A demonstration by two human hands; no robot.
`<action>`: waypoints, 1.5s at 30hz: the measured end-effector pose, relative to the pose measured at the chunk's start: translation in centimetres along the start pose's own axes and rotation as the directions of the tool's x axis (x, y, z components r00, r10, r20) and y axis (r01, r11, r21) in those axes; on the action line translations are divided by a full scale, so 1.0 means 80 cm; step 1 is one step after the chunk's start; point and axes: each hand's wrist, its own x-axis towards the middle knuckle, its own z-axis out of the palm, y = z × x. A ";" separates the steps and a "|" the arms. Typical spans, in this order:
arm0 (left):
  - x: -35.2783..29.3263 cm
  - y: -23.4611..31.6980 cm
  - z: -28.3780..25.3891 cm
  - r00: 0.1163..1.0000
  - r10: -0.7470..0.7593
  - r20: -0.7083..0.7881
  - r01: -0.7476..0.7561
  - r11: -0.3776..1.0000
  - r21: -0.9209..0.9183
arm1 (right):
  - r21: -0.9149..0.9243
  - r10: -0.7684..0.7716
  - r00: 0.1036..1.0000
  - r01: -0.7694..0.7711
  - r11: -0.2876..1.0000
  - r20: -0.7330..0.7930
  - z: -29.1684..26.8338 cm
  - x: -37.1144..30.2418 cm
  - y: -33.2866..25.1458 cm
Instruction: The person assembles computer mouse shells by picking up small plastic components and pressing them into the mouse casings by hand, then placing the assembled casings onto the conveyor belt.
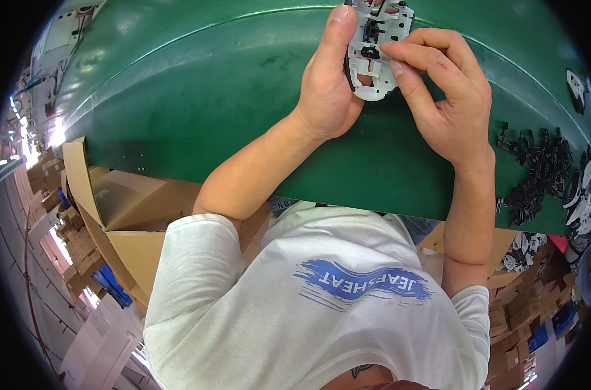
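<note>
Near the top middle, my left hand (329, 84) is wrapped round a white plastic shell (374, 91) with a dark outer edge and a rounded lower end. Its thumb lies along the shell's left side. Inside the shell are small black plastic parts (371, 52), one above another. My right hand (443, 84) comes in from the right, thumb and index fingertips close together over the shell's right side, beside the lower black part. Whatever those fingertips pinch, if anything, is too small to make out. The shell's upper end is cut off by the picture's edge.
A green table (198, 97) spans the view. At the right lies a heap of small black plastic parts (542, 166), with more white and black shells (576, 91) beyond it. An open cardboard box (139, 195) stands at the table's near left edge.
</note>
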 end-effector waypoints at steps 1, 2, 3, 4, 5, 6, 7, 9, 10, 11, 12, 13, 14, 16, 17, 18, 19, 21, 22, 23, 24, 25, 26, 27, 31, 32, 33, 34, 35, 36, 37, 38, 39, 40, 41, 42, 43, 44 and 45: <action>0.000 0.000 -0.001 1.000 0.002 0.011 -0.002 1.000 0.011 | 0.006 0.003 1.000 -0.003 1.000 -0.002 0.000 0.000 0.000; 0.001 -0.001 -0.002 1.000 0.003 0.022 -0.004 1.000 0.022 | 0.007 0.003 1.000 -0.003 1.000 -0.002 0.001 -0.001 0.000; 0.000 -0.001 -0.002 1.000 0.003 0.021 -0.004 1.000 0.022 | 0.010 0.010 1.000 -0.010 1.000 0.010 0.002 -0.002 0.000; -0.001 -0.001 0.000 1.000 -0.006 0.004 0.006 1.000 0.023 | 0.013 0.017 1.000 -0.017 1.000 0.022 0.002 -0.002 0.000; -0.001 -0.002 0.001 1.000 -0.014 -0.013 0.015 1.000 0.024 | 0.013 0.018 1.000 -0.018 1.000 0.022 0.002 -0.002 0.001; 0.000 -0.002 0.000 1.000 -0.015 -0.013 0.016 1.000 0.024 | 0.013 0.010 1.000 -0.010 1.000 0.016 0.002 -0.002 0.002; 0.000 -0.002 -0.001 1.000 -0.013 -0.009 0.013 1.000 0.026 | 0.014 0.002 1.000 -0.002 1.000 0.011 0.003 -0.002 0.002; 0.000 -0.002 -0.001 1.000 -0.011 -0.005 0.011 1.000 0.029 | 0.017 0.007 1.000 -0.007 1.000 0.013 0.003 -0.002 0.002; -0.001 -0.001 0.001 1.000 -0.015 -0.019 0.015 1.000 0.026 | 0.020 0.012 1.000 -0.012 1.000 0.014 0.003 -0.003 0.002; -0.001 -0.001 0.002 0.999 -0.018 -0.033 0.019 1.000 0.023 | 0.020 0.013 1.000 -0.013 1.000 0.015 0.003 -0.003 0.002; -0.001 -0.001 0.001 0.999 -0.019 -0.034 0.020 1.000 0.023 | 0.025 0.010 1.000 -0.010 1.000 0.010 0.004 -0.003 0.003; 0.000 -0.001 0.000 1.000 -0.022 -0.012 0.022 0.999 0.026 | 0.030 0.006 1.000 -0.006 1.000 0.006 0.004 -0.002 0.003; 0.001 -0.001 -0.001 1.000 -0.024 0.009 0.024 0.999 0.029 | 0.031 0.005 1.000 -0.006 1.000 0.006 0.004 -0.002 0.002; 0.002 -0.001 -0.004 0.999 -0.024 0.023 0.023 0.999 0.034 | 0.017 0.007 1.000 -0.007 1.000 0.013 0.003 -0.002 0.002; 0.002 -0.001 -0.004 0.999 -0.024 0.038 0.023 0.999 0.039 | 0.017 0.007 1.000 -0.007 1.000 0.013 0.003 -0.002 0.002; 0.002 -0.001 -0.004 0.999 -0.024 0.038 0.023 0.999 0.039 | 0.012 0.008 1.000 -0.009 1.000 0.018 0.003 -0.002 0.002; 0.002 -0.002 -0.003 0.999 -0.024 0.025 0.023 0.999 0.044 | 0.006 0.010 1.000 -0.010 1.000 0.023 0.002 -0.002 0.002; 0.002 -0.002 -0.004 1.000 -0.024 0.012 0.023 0.998 0.049 | 0.003 0.011 1.000 -0.011 1.000 0.027 0.002 -0.002 0.002; 0.003 -0.002 -0.005 0.999 -0.030 0.027 0.029 0.999 0.043 | 0.000 0.011 0.999 -0.011 1.000 0.031 0.002 -0.002 0.002; 0.003 -0.002 -0.005 0.998 -0.036 0.041 0.035 0.999 0.036 | 0.000 0.012 0.999 -0.012 1.000 0.031 0.002 -0.003 0.002; 0.003 -0.003 -0.005 0.998 -0.037 0.041 0.036 0.999 0.035 | 0.003 0.021 0.999 -0.021 1.000 0.034 0.002 -0.003 0.002; 0.003 -0.003 -0.004 0.999 -0.039 0.028 0.038 0.998 0.041 | 0.006 0.030 0.999 -0.031 1.000 0.038 0.002 -0.004 0.002; 0.004 -0.004 -0.003 0.999 -0.041 0.014 0.041 0.998 0.046 | 0.005 0.031 0.999 -0.031 0.999 0.038 0.003 -0.004 0.002; 0.004 -0.004 -0.002 0.999 -0.042 0.015 0.042 0.998 0.045 | 0.005 0.031 0.999 -0.031 0.999 0.035 0.003 -0.004 0.002; 0.002 -0.002 -0.002 0.998 -0.062 -0.009 0.063 0.997 0.043 | -0.006 0.017 0.999 -0.017 1.000 0.040 0.002 -0.003 0.002; 0.001 -0.001 -0.002 0.997 -0.072 -0.010 0.072 0.997 0.039 | -0.006 0.017 0.999 -0.017 1.000 0.040 0.002 -0.003 0.002; 0.001 -0.001 -0.002 0.997 -0.072 -0.010 0.072 0.997 0.039 | -0.006 0.021 0.999 -0.021 1.000 0.043 0.002 -0.003 0.001; 0.001 -0.002 -0.003 0.997 -0.071 -0.007 0.072 0.997 0.029 | -0.007 0.024 0.999 -0.024 1.000 0.047 0.002 -0.003 0.001; 0.001 -0.002 -0.004 0.997 -0.071 -0.004 0.071 0.997 0.020 | -0.007 0.024 0.999 -0.024 1.000 0.047 0.002 -0.003 0.001; 0.001 -0.003 -0.004 0.997 -0.071 -0.004 0.071 0.997 0.020 | -0.007 0.027 0.999 -0.027 1.000 0.046 0.003 -0.003 0.001; 0.002 -0.004 -0.004 0.998 -0.063 -0.013 0.063 0.998 0.031 | -0.006 0.031 0.998 -0.031 1.000 0.046 0.003 -0.003 0.001; 0.002 -0.004 -0.005 0.998 -0.054 -0.021 0.055 0.998 0.042 | -0.006 0.031 0.998 -0.030 1.000 0.046 0.003 -0.003 0.001; 0.003 -0.004 -0.005 0.998 -0.054 -0.021 0.055 0.998 0.042 | -0.003 0.034 0.998 -0.034 0.999 0.047 0.002 -0.003 0.000; 0.003 -0.004 -0.006 0.998 -0.057 0.002 0.057 0.997 0.043 | 0.000 0.038 0.998 -0.038 0.999 0.049 0.002 -0.003 0.000; 0.003 -0.004 -0.006 0.998 -0.060 0.024 0.059 0.997 0.045 | -0.001 0.038 0.998 -0.038 0.999 0.049 0.003 -0.003 0.001; 0.003 -0.004 -0.006 0.998 -0.060 0.024 0.059 0.997 0.044 | 0.005 0.038 0.998 -0.038 0.999 0.045 0.003 -0.004 0.001; 0.002 -0.003 -0.003 0.997 -0.074 -0.002 0.074 0.997 0.030 | 0.011 0.037 0.998 -0.037 0.999 0.042 0.004 -0.004 0.002; 0.001 -0.003 -0.002 0.996 -0.089 -0.029 0.089 0.996 0.016 | 0.011 0.037 0.998 -0.037 0.999 0.042 0.004 -0.004 0.002; 0.002 -0.003 -0.003 0.996 -0.089 -0.029 0.089 0.996 0.016 | 0.008 0.033 0.999 -0.034 0.999 0.042 0.004 -0.004 0.002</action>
